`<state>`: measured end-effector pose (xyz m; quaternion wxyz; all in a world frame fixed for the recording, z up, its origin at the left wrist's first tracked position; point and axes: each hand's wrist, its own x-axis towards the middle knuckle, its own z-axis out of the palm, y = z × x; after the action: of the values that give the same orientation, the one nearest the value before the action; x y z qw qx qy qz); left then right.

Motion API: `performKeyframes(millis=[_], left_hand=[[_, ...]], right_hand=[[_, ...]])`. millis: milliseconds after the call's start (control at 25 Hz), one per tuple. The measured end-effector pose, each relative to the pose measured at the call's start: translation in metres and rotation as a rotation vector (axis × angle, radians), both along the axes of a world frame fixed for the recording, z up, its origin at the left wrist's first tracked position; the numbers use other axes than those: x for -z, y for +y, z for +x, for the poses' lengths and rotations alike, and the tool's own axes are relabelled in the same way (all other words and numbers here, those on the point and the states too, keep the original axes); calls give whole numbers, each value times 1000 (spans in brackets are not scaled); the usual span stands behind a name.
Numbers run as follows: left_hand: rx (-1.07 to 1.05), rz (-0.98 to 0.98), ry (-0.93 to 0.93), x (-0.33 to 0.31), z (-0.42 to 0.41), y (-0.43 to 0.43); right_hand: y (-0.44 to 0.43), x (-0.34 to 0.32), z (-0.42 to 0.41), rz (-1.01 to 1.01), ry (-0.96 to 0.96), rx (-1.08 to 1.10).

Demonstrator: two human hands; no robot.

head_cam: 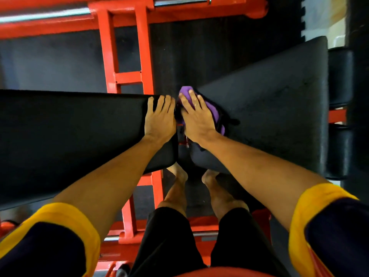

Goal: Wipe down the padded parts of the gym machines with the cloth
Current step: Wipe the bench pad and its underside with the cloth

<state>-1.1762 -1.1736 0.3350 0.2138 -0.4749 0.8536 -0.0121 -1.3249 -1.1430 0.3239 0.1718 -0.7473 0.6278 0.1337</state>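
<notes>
The purple cloth [214,111] lies bunched under your right hand [196,118], on the narrow near-left corner of the wedge-shaped black pad [279,96] that widens away to the right. A fold of it pokes out beyond your fingertips on the far side. Another strip shows along the right side of your hand, down to the wrist. Something dark lies with the purple on that right side; I cannot tell whether it is part of the same cloth.

Your right hand lies flat on the cloth, palm down, fingers straight and slightly spread. It presses the cloth onto the pad rather than gripping it.

Your left hand [159,118] rests palm down on the right end of the long black pad [69,126] that runs off to the left. Its fingers are stretched out and a little apart, reaching the pad's far edge, and it holds nothing. Whether the fingertips hook over that edge I cannot tell. The two hands sit just beside each other, with the gap between the two pads running between them.

An orange-red steel frame [127,76] runs beneath the pads and across the far side, over dark floor matting [60,62]. Two black roller pads [339,76] sit at the wide right end of the wedge-shaped pad. Your bare feet [179,176] stand on the floor below the near edges of the pads.
</notes>
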Motion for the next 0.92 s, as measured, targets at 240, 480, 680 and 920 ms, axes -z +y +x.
performKeyframes(millis=[240,480,680,920], left_hand=[[-49,30,-84,2,-9,-10],[-69,-6,-74,13,-11,-9],[-104,13,-35,20,-14,-11],[-135,17,-20,16,-13,-11]], right_hand=[[20,-20,-42,-121,-77,165],[-51,-8,-18,98,60,-21],[-112,-15,-2,278,167,-34],[-91,-36,-78,79,108,116]])
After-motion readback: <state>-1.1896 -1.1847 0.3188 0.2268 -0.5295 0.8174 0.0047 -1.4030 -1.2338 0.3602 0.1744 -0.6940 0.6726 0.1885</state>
